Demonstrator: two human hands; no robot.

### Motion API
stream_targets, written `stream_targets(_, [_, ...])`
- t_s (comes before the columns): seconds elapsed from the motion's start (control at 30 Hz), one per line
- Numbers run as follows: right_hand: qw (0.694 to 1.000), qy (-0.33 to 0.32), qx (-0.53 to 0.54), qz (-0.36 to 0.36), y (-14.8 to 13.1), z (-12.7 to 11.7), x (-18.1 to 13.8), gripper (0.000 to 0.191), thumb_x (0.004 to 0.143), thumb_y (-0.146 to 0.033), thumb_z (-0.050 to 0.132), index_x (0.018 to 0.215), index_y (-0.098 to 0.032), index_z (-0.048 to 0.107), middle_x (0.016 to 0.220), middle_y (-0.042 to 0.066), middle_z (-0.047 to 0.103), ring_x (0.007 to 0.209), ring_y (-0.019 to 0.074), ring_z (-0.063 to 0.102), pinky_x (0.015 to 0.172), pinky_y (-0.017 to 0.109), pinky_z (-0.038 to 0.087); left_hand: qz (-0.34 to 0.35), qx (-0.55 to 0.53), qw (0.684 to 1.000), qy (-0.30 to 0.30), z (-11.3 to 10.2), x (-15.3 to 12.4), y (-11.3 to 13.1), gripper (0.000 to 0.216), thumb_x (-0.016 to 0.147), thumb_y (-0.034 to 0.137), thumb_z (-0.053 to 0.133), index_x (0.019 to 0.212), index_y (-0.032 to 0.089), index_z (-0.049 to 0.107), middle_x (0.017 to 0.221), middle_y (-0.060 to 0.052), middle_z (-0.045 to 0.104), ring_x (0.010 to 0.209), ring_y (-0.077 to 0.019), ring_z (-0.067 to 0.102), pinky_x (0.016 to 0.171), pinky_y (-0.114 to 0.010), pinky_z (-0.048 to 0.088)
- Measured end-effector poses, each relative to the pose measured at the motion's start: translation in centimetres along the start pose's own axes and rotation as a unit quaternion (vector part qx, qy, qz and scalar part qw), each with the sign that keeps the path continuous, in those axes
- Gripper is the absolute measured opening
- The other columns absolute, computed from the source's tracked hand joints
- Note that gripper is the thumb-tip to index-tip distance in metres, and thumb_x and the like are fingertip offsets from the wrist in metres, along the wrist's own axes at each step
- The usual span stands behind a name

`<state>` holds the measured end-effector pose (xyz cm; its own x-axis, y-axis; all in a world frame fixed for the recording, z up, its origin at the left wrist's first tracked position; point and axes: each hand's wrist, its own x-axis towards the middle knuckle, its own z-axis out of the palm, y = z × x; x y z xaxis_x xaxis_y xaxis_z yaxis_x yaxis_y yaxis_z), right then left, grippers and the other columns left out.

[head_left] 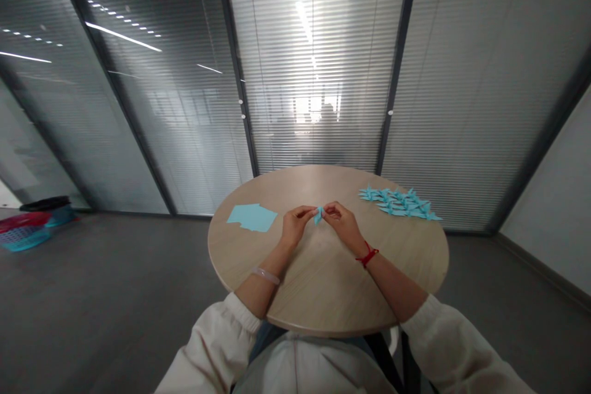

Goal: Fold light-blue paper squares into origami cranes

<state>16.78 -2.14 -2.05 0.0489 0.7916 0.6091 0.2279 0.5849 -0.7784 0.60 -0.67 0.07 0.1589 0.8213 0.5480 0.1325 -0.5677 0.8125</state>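
Note:
A small folded piece of light blue paper (pixel 318 216) is held up over the middle of the round table. My left hand (pixel 296 224) pinches its left side between thumb and fingers. On the opposite side, my right hand (pixel 342 222) pinches it too, with the fingers curled. The finer folds are too small to make out. To the left of my left hand lie flat sheets of blue paper (pixel 253 218), overlapping in a loose pile. Several folded blue paper cranes (pixel 401 203) are grouped in rows beyond my right hand.
The round wooden table (pixel 323 301) has its near edge close to my body. Behind it stands a glass partition with blinds (pixel 318 43). Baskets (pixel 25 235) and a dark-lined bin (pixel 60 212) sit on the grey floor at the far left.

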Motion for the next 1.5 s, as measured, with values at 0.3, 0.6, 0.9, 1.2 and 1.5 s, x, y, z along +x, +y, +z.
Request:
stream_targets(0.3, [0.994,-0.008,0.088,0.071,0.8,0.1,0.3,0.035,0.069,-0.051,0.069,0.081,-0.019,0.059,0.074,0.002,0.065,0.065,0.0151,0.062,0.061,0.028,0.052,-0.026,-0.010,0.998,-0.064,0.3,-0.2,0.2,0.031,0.075,0.038,0.066,0.095,0.014,0.070,0.094,-0.008,0.072,0.082,-0.0183,0.065,0.072,-0.029,0.053])
stream_targets(0.6, [0.996,0.039,0.045,0.073,1.5,-0.2,0.6,0.042,0.062,-0.043,0.076,0.092,-0.019,0.060,0.085,0.004,0.067,0.074,0.0168,0.062,0.069,0.030,0.052,0.006,0.031,0.996,-0.088,0.4,0.1,-1.4,0.035,0.074,0.025,0.067,0.107,0.016,0.064,0.084,-0.003,0.067,0.076,-0.0137,0.060,0.070,-0.025,0.048])
stream_targets(0.9, [0.998,0.000,-0.022,0.056,1.4,-0.9,0.8,0.026,0.072,-0.041,0.066,0.079,-0.017,0.068,0.079,0.006,0.070,0.072,0.0181,0.062,0.072,0.031,0.048,-0.036,-0.036,0.993,-0.111,0.4,-0.1,-2.0,0.060,0.072,0.022,0.067,0.127,0.017,0.044,0.065,0.006,0.055,0.062,-0.0094,0.056,0.060,-0.020,0.041])
stream_targets(1.2, [0.993,-0.094,-0.027,0.070,1.3,-0.7,0.6,0.031,0.073,-0.043,0.065,0.086,-0.016,0.072,0.071,0.005,0.070,0.065,0.0171,0.061,0.063,0.028,0.046,-0.068,-0.092,0.974,-0.194,0.6,-0.4,-2.4,0.062,0.071,0.021,0.068,0.126,0.018,0.040,0.074,-0.001,0.070,0.070,-0.0146,0.065,0.068,-0.026,0.048])
stream_targets(1.5, [0.993,-0.015,-0.075,0.085,2.0,-1.1,0.9,0.032,0.070,-0.045,0.067,0.075,-0.015,0.074,0.063,0.004,0.066,0.057,0.0146,0.055,0.057,0.026,0.042,-0.092,-0.079,0.966,-0.227,0.6,-0.4,-2.7,0.052,0.071,0.025,0.070,0.118,0.015,0.050,0.071,-0.001,0.070,0.067,-0.0144,0.066,0.065,-0.025,0.050])
